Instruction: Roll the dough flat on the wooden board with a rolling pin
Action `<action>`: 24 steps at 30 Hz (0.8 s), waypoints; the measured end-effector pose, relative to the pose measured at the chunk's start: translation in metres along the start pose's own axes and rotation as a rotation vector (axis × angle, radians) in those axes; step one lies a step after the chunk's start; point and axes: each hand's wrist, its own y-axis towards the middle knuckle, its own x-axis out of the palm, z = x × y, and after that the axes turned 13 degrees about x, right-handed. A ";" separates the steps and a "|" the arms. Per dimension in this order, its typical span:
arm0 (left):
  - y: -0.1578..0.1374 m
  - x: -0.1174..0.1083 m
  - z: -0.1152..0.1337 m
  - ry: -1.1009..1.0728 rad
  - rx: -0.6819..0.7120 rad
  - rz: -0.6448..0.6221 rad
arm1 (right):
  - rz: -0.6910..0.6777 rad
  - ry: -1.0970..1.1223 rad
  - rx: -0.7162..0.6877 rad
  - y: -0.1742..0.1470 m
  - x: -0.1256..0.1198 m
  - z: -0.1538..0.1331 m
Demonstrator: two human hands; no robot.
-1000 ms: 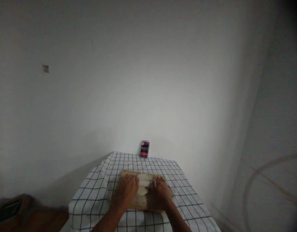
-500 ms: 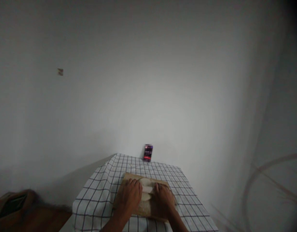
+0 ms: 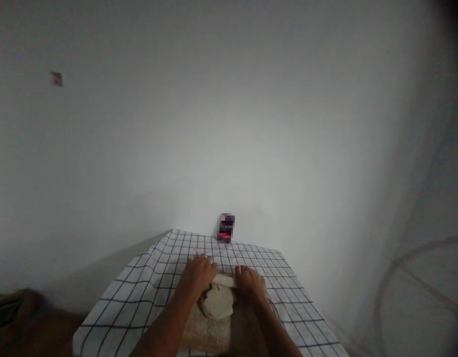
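White wall [image 3: 251, 124] stands behind the table, whose top is covered by a white tablecloth [image 3: 117, 302] with a dark grid. Board [image 3: 206, 342] of wood-like colour lies on the tablecloth toward the table's near edge. Both hands are at the board's far edge: the left hand [image 3: 201, 271] toward its far left corner, the right hand [image 3: 250, 281] toward its far right corner. Fingers of each hand lie together, curled over one end of the rolling pin [image 3: 224, 281]; their undersides are hidden, so grip pressure cannot be told. Dough [image 3: 218, 302], flattened, with an uneven outline, rests on the board on the near side of the fingers, slightly closer to the left hand. Long axis of the rolling pin runs left to right between the hands, roughly parallel to the board's far edge, at the far margin of the dough; whether the two touch is unclear. Dark upright object [image 3: 226, 228] stands at the table's far edge, against the wall; its front is pixelated and no brand, label or writing is legible. Small patch [image 3: 56, 79] on the wall shows no readable marking.
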 end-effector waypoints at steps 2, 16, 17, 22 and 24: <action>0.012 0.000 -0.002 -0.021 -0.053 -0.006 | -0.074 0.046 0.049 0.012 -0.004 -0.002; 0.049 0.013 -0.016 -0.085 -0.160 -0.100 | -0.152 0.144 0.138 0.040 -0.006 -0.008; 0.048 0.012 -0.016 -0.083 -0.164 -0.119 | -0.144 0.137 0.129 0.038 -0.006 -0.007; 0.035 0.008 -0.013 -0.057 -0.138 -0.164 | -0.122 0.104 0.073 0.021 -0.004 -0.004; 0.024 0.006 -0.010 -0.033 -0.103 -0.149 | -0.104 0.120 0.066 0.011 0.000 -0.003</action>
